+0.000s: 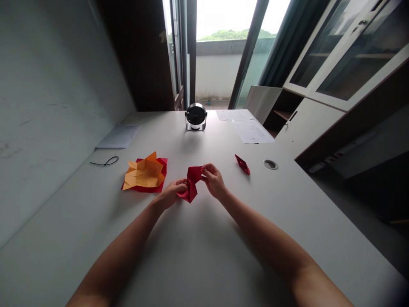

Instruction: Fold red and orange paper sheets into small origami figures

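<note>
A red sheet of folded paper (pixel 193 181) is held between both hands above the middle of the white table. My left hand (pixel 172 192) pinches its lower left side, fingers closed. At its upper right corner, the thumb and fingers of my right hand (pixel 213 180) grip the edge. Creases run across the paper and its lower part bends to a point. To the left lies an orange creased paper (pixel 145 171) on top of red paper (pixel 163 166). A small folded red paper piece (pixel 242 164) rests to the right of my right hand.
On the white table (pixel 204 256) a round black device on a silver stand (pixel 196 116) stands at the back. White papers (pixel 252 130) lie back right, and more papers (pixel 118 136) back left. A black cable tie (pixel 107 162) is at left, a cable hole (pixel 270 164) at right.
</note>
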`<action>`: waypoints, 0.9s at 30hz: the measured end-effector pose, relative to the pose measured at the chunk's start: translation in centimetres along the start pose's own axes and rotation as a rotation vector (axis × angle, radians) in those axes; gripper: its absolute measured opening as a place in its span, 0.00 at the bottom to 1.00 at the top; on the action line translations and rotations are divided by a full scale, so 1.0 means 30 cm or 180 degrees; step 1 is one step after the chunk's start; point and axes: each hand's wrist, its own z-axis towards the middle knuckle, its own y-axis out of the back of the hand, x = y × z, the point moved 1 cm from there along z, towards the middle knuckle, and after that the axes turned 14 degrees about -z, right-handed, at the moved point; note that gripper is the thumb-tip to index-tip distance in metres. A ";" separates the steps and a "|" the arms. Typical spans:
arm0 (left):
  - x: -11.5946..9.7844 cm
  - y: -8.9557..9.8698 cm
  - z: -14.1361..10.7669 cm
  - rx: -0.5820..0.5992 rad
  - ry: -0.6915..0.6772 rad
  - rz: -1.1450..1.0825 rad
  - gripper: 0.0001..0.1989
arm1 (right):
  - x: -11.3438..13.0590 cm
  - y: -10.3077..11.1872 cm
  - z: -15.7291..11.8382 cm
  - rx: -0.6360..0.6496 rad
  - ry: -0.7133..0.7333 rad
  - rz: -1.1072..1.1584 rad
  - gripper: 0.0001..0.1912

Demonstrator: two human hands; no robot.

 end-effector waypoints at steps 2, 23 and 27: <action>0.006 0.001 0.004 -0.0056 -0.0028 -0.0051 0.17 | -0.006 -0.008 -0.005 0.0009 -0.0018 -0.0025 0.10; 0.028 0.035 0.018 -0.1436 -0.1190 0.1166 0.13 | 0.022 -0.058 -0.105 0.0449 0.1607 -0.3277 0.09; 0.032 0.046 0.028 -0.1471 -0.1228 0.1490 0.08 | 0.013 -0.069 -0.108 0.0774 0.1632 -0.3723 0.14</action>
